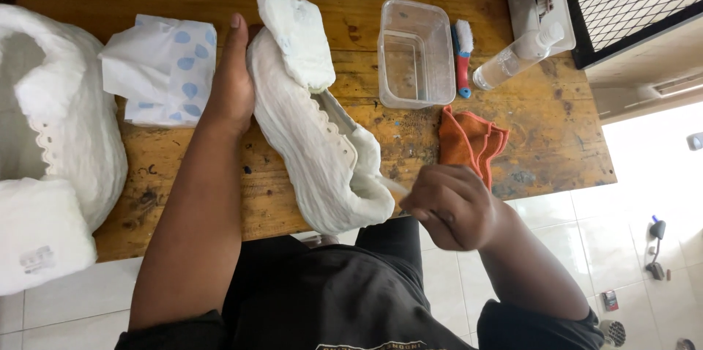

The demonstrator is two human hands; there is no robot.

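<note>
A white sneaker lies on its side on the wooden table, wrapped in white tissue, with a folded white wad sticking out at its far end. My left hand lies flat against the sneaker's left side, fingers stretched out and pressing it. My right hand is closed at the table's near edge, pinching a strip of white tissue that runs to the sneaker's near end.
A pack of tissue with blue dots lies left of my left hand. A second white wrapped shoe sits at far left. A clear plastic tub, a red-handled brush, a spray bottle and an orange cloth lie to the right.
</note>
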